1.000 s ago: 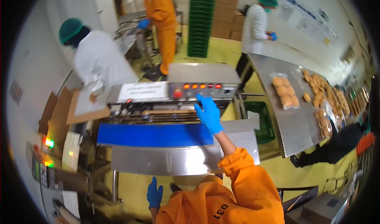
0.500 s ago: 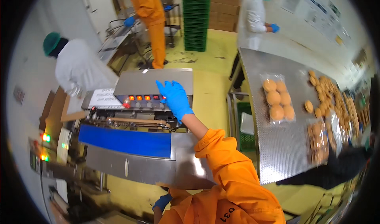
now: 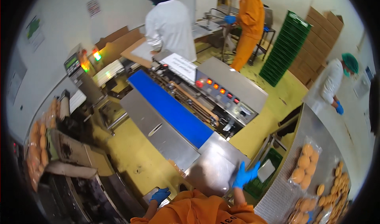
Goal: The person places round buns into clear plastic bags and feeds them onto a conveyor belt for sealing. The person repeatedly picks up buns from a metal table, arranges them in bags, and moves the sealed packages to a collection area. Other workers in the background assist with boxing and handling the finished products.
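Note:
My right hand [image 3: 244, 176], in a blue glove, is open with the fingers spread. It hovers by the right edge of the bare metal plate [image 3: 211, 160] at the near end of the sealing machine. My left hand [image 3: 160, 195], also gloved in blue, hangs low beside my body with loosely bent fingers and nothing visible in it. Beyond the plate runs the machine's blue conveyor belt [image 3: 170, 107]. Alongside the belt is the control box [image 3: 233, 83], with lit orange and red switches and a red knob.
To the right, a metal table [image 3: 283, 174] bears a clear pack of round buns [image 3: 304, 164] and many loose ones. A green crate [image 3: 259, 186] sits below. Stacked green crates [image 3: 285, 48] stand behind. Three co-workers are farther off. Bagged buns [image 3: 37, 150] lie left.
My right hand has left the control box and come back near my body, its fingers now spread. My view has swung left, bringing more of the left-hand machinery into sight.

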### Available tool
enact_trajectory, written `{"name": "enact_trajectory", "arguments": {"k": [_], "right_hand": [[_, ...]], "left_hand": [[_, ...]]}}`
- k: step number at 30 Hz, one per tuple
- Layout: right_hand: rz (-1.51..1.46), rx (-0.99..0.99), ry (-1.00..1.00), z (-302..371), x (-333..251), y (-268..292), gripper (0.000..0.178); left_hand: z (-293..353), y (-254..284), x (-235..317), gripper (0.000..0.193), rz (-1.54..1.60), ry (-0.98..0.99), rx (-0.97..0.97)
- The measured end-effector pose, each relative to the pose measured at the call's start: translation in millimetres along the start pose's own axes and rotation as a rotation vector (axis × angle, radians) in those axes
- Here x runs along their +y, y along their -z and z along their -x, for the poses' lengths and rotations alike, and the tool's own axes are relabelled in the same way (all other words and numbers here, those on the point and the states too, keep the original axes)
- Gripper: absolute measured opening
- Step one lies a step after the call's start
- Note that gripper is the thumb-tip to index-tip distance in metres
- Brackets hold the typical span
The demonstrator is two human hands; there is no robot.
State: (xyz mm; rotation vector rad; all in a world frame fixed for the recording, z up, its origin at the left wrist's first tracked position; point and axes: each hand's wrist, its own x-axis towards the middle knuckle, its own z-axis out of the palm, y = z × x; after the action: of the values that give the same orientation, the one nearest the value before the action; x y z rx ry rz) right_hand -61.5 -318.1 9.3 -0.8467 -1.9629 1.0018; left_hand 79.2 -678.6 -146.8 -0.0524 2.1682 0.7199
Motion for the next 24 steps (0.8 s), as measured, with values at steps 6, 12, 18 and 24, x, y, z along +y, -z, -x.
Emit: {"name": "enact_trajectory", "arguments": {"k": [6, 12, 18, 24], "right_hand": [[-0.335, -0.476, -1.179, 68, 135, 13, 0.083], [0.153, -0.386, -1.08, 72, 126, 0, 0.087], [0.043, -0.403, -1.02, 101, 126, 6, 0.084], [0.51, -0.71, -0.857, 152, 166, 17, 0.089]], "left_hand": [[26, -16, -13, 0.049, 0.41, 0.06, 0.195], [33, -16, -5, 0.05, 1.04, -0.013, 0.177], [10, -6, 56, 0.042, 1.261, -0.364, 0.124], [-8, -27, 104, 0.032, 0.984, -0.383, 0.14]]}}
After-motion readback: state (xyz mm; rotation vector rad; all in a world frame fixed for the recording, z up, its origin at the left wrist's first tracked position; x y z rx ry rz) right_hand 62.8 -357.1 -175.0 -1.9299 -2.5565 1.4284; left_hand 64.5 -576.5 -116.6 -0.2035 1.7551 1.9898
